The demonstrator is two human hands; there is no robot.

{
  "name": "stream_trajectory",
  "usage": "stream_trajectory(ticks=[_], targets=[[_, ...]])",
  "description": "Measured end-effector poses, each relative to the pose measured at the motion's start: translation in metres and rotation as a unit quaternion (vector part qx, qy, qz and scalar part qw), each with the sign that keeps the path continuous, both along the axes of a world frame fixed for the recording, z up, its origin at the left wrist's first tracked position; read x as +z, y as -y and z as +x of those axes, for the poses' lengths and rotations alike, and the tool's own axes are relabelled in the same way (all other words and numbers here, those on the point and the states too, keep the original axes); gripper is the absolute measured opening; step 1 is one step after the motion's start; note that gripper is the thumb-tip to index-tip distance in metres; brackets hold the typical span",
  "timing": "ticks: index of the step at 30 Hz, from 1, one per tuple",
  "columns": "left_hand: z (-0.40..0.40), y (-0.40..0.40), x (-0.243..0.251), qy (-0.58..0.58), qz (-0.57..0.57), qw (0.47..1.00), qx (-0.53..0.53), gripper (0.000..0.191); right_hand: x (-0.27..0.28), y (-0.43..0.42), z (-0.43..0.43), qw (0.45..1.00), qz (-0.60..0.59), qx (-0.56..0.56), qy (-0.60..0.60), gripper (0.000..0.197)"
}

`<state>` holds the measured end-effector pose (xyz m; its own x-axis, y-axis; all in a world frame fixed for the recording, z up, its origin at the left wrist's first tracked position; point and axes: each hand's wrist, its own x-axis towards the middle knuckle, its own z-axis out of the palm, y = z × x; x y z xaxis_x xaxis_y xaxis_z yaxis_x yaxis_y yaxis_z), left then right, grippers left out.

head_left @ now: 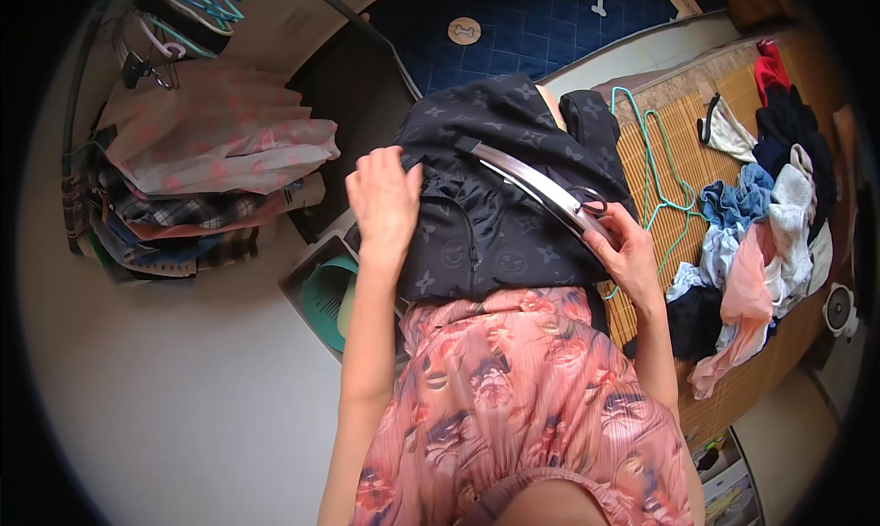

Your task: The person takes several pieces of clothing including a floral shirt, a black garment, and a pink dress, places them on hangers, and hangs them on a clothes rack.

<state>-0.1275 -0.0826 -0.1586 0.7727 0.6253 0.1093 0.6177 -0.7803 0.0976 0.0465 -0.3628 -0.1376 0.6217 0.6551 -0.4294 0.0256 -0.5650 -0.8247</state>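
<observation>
A black patterned jacket with a zip (447,244) lies across the person's lap. Over it, my right hand (622,247) grips the near end of a broad silver-coloured clothes hanger (550,186), with fingers near its dark hook. The hanger's far end rests on the dark fabric. My left hand (385,196) is at the jacket's left edge, fingers bent and thumb towards the cloth; whether it pinches the fabric cannot be told.
Clothes hang on a rack (206,141) at the left, below several empty hangers (199,10). A grey bin (302,306) holds a green container. Right, a bamboo mat (694,134) bears a green hanger (650,162) and piled clothes (749,278). A small fan (839,309) stands beyond.
</observation>
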Motion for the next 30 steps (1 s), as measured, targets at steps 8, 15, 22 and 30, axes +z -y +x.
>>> stream_trajectory(ticks=[8, 15, 22, 30], targets=[[-0.021, -0.011, -0.015, -0.058, -0.086, 0.993, 0.056, 0.019, 0.006, 0.012, -0.004, 0.999, 0.033, -0.002, 0.004, 0.035], [-0.014, 0.017, 0.052, 0.099, -0.131, 0.982, 0.090, 0.020, 0.038, 0.009, 0.007, 0.990, 0.081, 0.092, -0.067, 0.032], [-0.013, 0.018, 0.079, 0.157, -0.162, 0.971, 0.078, 0.018, 0.049, 0.016, 0.008, 0.994, 0.059, 0.062, -0.062, 0.032], [-0.008, 0.058, 0.100, 0.219, -0.247, 0.940, -0.092, 0.016, 0.029, -0.055, -0.028, 0.991, 0.067, 0.115, -0.008, 0.030]])
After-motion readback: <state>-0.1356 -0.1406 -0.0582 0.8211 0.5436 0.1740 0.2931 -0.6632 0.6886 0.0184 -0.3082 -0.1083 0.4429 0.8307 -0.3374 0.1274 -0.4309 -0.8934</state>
